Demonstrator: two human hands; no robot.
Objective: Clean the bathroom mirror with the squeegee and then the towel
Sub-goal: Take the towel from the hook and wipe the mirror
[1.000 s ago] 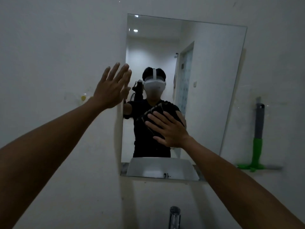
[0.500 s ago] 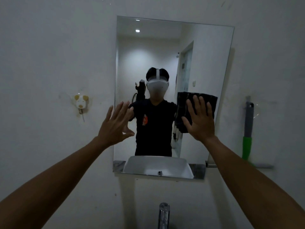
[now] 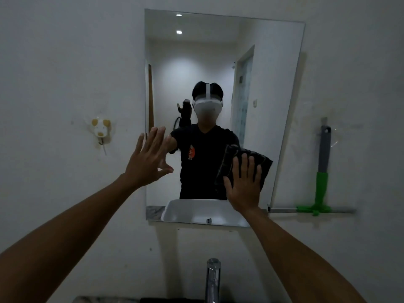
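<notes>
A rectangular mirror [image 3: 269, 68] hangs on the white wall. My right hand [image 3: 243, 189] presses a dark folded towel [image 3: 231, 160] flat against the mirror's lower right area. My left hand [image 3: 148, 162] is raised with fingers spread, at the mirror's left edge, holding nothing. The squeegee [image 3: 321, 178], with a grey and green handle, hangs on the wall to the right of the mirror, blade down.
A small white and yellow hook [image 3: 100, 130] is stuck to the wall left of the mirror. A chrome tap [image 3: 213, 278] rises at the bottom centre. The mirror reflects a person in a black shirt and the white basin.
My right hand has slid the towel from the mirror's middle to the right, then down to the lower right. My left hand has dropped lower along the mirror's left edge.
</notes>
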